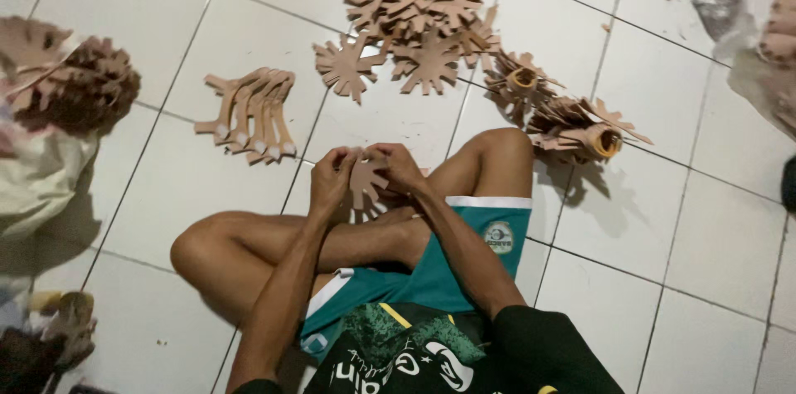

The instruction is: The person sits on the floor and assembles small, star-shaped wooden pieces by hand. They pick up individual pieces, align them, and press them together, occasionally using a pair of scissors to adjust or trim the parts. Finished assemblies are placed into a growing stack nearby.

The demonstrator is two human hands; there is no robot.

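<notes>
I sit cross-legged on a white tiled floor. My left hand [332, 176] and my right hand [396, 167] both pinch one flat tan cutout [366, 184] with finger-like prongs, held just above my shins. Ahead lies a loose pile of similar star-shaped tan cutouts [419, 25]. To the left of the pile, a small fanned stack of long strip-shaped tan pieces [253, 116] rests on the tiles.
Two bundles of cutouts bound with yellow bands [572, 116] lie beyond my right knee. A white bag with brown cutouts [50, 104] sits at far left. Dark scraps and plastic [713, 4] lie at top right.
</notes>
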